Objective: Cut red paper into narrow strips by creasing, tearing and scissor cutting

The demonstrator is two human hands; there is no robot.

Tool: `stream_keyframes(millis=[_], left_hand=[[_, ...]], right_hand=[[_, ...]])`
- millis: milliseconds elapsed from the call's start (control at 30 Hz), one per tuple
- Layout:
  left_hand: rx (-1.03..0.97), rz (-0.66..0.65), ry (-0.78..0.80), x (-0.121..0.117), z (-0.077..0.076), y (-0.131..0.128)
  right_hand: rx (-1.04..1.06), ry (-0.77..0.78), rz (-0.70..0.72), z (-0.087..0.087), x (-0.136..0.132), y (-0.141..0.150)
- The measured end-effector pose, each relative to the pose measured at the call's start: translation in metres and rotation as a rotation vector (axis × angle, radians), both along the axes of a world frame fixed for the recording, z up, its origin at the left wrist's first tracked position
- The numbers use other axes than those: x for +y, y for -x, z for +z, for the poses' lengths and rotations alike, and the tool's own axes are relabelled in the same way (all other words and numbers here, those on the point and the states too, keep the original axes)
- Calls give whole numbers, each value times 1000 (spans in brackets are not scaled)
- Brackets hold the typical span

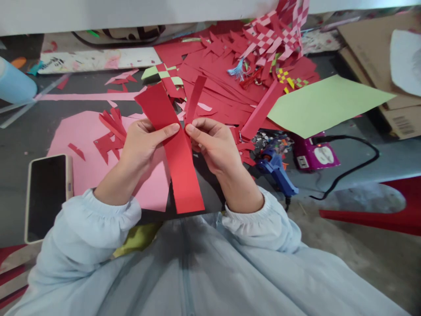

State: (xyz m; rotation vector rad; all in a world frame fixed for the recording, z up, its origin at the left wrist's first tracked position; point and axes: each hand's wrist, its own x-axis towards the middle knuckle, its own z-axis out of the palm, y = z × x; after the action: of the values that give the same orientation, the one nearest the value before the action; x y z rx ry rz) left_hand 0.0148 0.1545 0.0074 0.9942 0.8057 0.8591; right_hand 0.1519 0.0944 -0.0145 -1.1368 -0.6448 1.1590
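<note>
Between my hands is a wide red paper strip [184, 175], running from upper left down toward the table's front edge. My left hand [141, 142] pinches it near the middle, thumb on top. A narrower red strip [196, 96] splits off along its right side, and my right hand [213, 142] pinches that one between thumb and fingers. The two pieces spread apart above my thumbs and seem to meet just below them. Under my left forearm lies a pink paper sheet [79, 131], with a cut red paper shape [107, 145] on it.
A phone [48, 197] lies at the left, near a blue cylinder [16, 81]. Red paper pieces and woven checkered paper [266, 37] pile up at the back. To the right are a green sheet [329, 105], a blue glue gun [278, 171], a purple box [315, 153] and cardboard [368, 48].
</note>
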Motion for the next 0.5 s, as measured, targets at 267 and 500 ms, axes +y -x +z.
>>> stream_keyframes(millis=[267,500], left_hand=[[86,-125,133,1,7,4],[125,-83,6,7,6,5]], right_hand=[[-54,8,-31,0,0,-1],[-7,24,17,2,2,0]])
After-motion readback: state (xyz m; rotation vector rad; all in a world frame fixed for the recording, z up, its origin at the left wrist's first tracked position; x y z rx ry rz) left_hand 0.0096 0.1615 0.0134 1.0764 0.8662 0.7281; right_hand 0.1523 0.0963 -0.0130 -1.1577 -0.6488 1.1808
